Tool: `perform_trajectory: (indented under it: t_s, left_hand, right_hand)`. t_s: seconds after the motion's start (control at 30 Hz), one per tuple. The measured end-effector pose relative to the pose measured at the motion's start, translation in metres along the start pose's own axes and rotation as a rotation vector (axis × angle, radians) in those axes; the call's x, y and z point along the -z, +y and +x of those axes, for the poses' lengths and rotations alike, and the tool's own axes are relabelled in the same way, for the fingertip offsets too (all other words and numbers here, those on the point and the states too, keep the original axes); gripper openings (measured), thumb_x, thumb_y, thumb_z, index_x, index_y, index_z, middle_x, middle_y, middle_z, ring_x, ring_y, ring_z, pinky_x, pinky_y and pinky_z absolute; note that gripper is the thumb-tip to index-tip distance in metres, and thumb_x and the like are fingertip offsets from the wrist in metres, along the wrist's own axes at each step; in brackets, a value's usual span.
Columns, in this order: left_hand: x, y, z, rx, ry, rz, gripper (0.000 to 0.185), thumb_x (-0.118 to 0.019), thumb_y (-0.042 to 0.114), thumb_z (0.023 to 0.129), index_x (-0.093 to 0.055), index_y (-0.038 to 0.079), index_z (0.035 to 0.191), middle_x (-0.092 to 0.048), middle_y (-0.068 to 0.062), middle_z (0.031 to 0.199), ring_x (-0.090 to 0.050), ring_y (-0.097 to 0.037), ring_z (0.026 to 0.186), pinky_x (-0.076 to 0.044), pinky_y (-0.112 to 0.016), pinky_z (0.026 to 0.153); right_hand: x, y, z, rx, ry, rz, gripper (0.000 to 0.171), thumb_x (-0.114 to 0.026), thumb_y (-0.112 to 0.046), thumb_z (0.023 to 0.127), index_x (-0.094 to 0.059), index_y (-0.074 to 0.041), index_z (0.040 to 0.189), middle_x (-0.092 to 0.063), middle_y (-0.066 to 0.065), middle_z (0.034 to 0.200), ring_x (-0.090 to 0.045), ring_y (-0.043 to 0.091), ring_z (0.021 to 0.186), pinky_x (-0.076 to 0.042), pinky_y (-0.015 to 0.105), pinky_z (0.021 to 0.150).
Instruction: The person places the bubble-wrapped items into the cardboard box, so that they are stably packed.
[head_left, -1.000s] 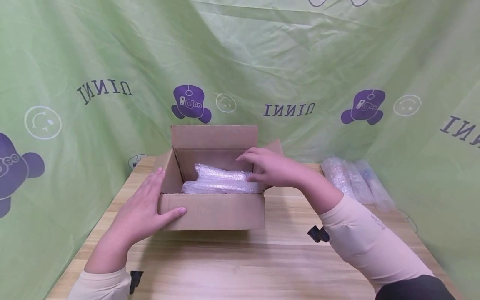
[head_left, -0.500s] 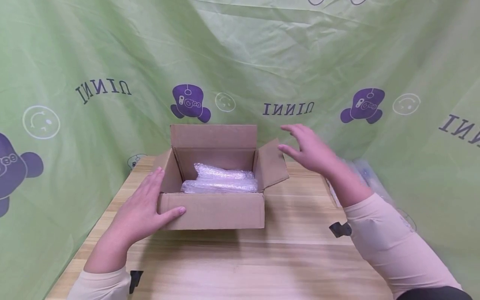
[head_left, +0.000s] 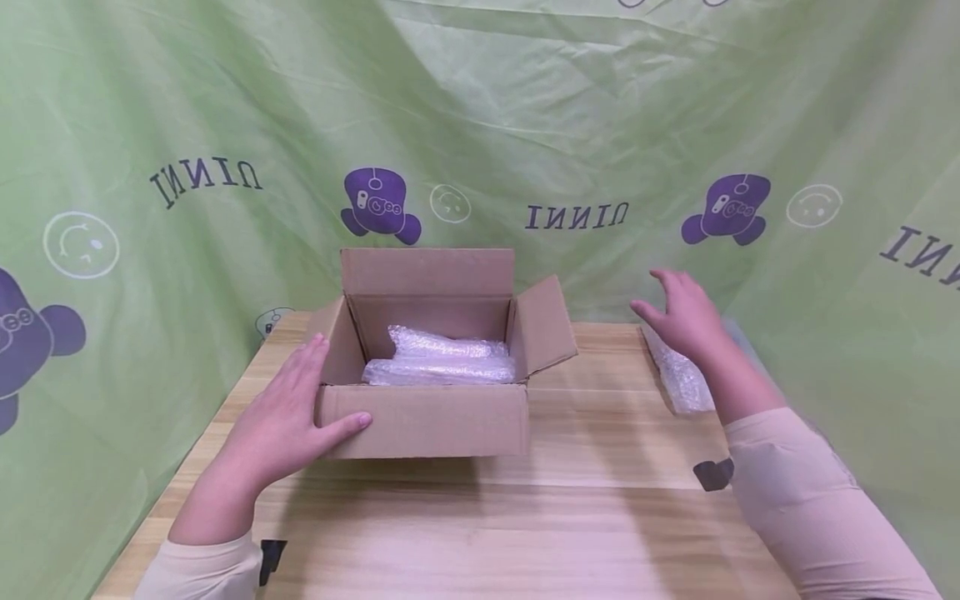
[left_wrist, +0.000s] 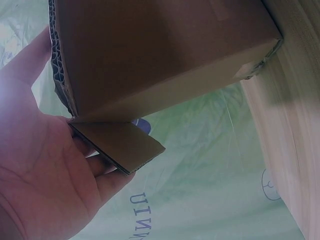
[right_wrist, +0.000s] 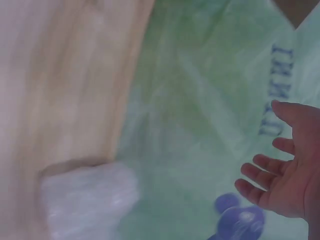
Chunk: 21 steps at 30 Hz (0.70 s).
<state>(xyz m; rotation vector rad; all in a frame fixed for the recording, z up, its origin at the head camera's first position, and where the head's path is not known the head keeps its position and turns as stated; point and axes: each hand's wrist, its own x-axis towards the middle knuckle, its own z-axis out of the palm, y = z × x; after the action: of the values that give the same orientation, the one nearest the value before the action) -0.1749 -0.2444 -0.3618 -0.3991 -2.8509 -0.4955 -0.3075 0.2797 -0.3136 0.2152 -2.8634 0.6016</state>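
While the open brown cardboard box (head_left: 423, 392) is steadied at its near left corner by the flat left hand (head_left: 281, 425), fingers straight, the right hand (head_left: 686, 317) is held spread and empty above the clear bubble-wrapped bundle (head_left: 678, 375) on the wooden table (head_left: 525, 517). A careless grab could nudge that bundle off the right edge. The raised right flap (head_left: 543, 325) stands between, and two wrapped bundles (head_left: 438, 358) already fill the box.

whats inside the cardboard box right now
The cardboard box holds two bubble-wrapped bundles, one lying against the other. What the wrap covers cannot be seen, nor the box floor beneath them. The left hand rests on the box's near left corner.
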Motion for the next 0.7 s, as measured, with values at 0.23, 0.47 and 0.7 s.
perform_trajectory:
  t_s: [0.23, 0.47, 0.7]
  left_hand:
    - [0.0, 0.0, 0.0, 0.001, 0.005, 0.004, 0.113, -0.057, 0.073, 0.084, -0.003, 0.008, 0.159, -0.008, -0.013, 0.165, -0.016, -0.039, 0.15, -0.026, -0.061, 0.115]
    - [-0.001, 0.0, 0.0, 0.003, 0.005, 0.0, 0.112, -0.057, 0.073, 0.084, -0.003, 0.009, 0.159, -0.008, -0.013, 0.165, -0.016, -0.038, 0.15, -0.025, -0.061, 0.115]
    - [0.0, 0.001, -0.001, 0.003, 0.006, -0.002, 0.112, -0.057, 0.072, 0.084, -0.003, 0.008, 0.159, -0.009, -0.014, 0.165, -0.016, -0.039, 0.15, -0.026, -0.061, 0.115]
  right_hand:
    - [-0.025, 0.043, -0.011, -0.074, -0.035, -0.092, 0.085, -0.055, -0.055, 0.095, -0.03, 0.006, 0.148, -0.032, 0.038, 0.145, -0.032, 0.058, 0.13, -0.027, 0.07, 0.107]
    - [-0.048, 0.071, -0.024, -0.12, -0.043, -0.143, 0.086, -0.061, -0.051, 0.092, -0.032, 0.01, 0.145, -0.034, 0.043, 0.139, -0.034, 0.06, 0.125, -0.028, 0.071, 0.105]
    - [-0.063, 0.091, -0.036, -0.19, -0.079, -0.207, 0.099, -0.06, -0.06, 0.089, -0.026, 0.013, 0.146, -0.03, 0.047, 0.137, -0.028, 0.064, 0.125, -0.021, 0.073, 0.107]
